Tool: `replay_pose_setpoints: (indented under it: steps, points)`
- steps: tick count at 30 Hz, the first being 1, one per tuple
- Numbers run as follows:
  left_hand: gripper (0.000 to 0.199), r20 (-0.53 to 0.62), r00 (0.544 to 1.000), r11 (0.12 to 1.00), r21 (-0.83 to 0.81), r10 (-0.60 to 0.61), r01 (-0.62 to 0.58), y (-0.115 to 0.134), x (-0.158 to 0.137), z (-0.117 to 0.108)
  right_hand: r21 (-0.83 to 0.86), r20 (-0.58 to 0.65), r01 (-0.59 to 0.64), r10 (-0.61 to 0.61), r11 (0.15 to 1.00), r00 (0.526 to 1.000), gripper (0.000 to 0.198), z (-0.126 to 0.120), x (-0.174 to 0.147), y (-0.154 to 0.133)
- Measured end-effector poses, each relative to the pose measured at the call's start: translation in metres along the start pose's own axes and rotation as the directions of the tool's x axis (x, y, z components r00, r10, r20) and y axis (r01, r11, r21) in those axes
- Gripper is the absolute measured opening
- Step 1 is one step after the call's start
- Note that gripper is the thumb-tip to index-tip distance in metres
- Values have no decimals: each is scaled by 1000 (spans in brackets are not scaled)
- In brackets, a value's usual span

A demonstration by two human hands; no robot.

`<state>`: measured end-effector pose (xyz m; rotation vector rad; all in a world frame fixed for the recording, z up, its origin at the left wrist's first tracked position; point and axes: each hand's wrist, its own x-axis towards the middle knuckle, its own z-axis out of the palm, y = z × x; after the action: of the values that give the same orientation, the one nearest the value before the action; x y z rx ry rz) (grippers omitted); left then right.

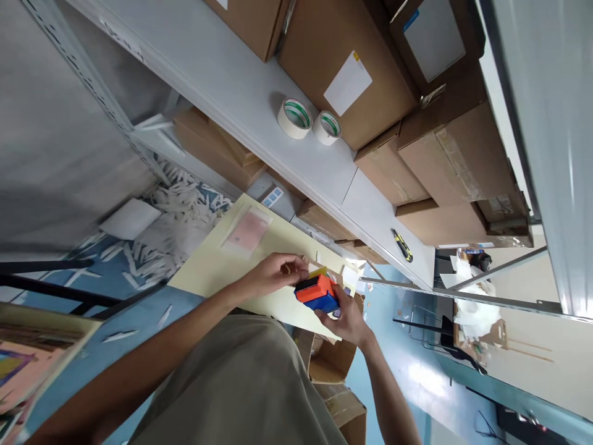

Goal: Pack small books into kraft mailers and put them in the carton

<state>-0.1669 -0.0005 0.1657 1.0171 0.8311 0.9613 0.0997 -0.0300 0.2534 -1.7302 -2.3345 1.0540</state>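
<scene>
one orange-and-blue device [319, 293] is clamped in the fingers of the right hand [348, 315]; beside it, fingers of the left hand [275, 272] curl, gripping anything or not i cannot tell. left of them, one pink packet [250, 228] lies on the pale bench [199, 272]. beyond, a grey shelf [319, 173] carries two tape rolls [293, 128] and one knife [401, 245]. bare bench runs leftward to its edge above blue floor [185, 304].

Over the right end of the table [210, 267], the right hand [346, 314] grips an orange-and-blue device [319, 293], the left hand [278, 272] beside it.
</scene>
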Motion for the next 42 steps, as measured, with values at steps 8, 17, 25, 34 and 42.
replay_pose_setpoints:
  steps: [8, 17, 25, 34, 42]
  points:
    - [51, -121, 988, 985, -152, -97, 79, -62, 0, 21, -61, 148, -146, 153, 987, 977, 47, -12, 11, -3]
    - [48, -190, 969, 985, -110, -156, 136, -109, -27, 46, -164, 317, -205, 248, 965, 915, 48, -18, 20, -1]
    - [50, -361, 919, 982, -159, -158, 106, -124, -7, 45, -170, 458, -345, 384, 923, 802, 56, -84, 39, -35]
    - [52, -427, 877, 973, -37, -222, 228, -187, 31, 26, -430, 451, -400, 576, 809, 681, 70, -107, 76, -45]
    - [35, -481, 837, 951, 20, -262, 309, -209, 57, 46, -451, 452, -414, 602, 791, 658, 67, -95, 94, -34]
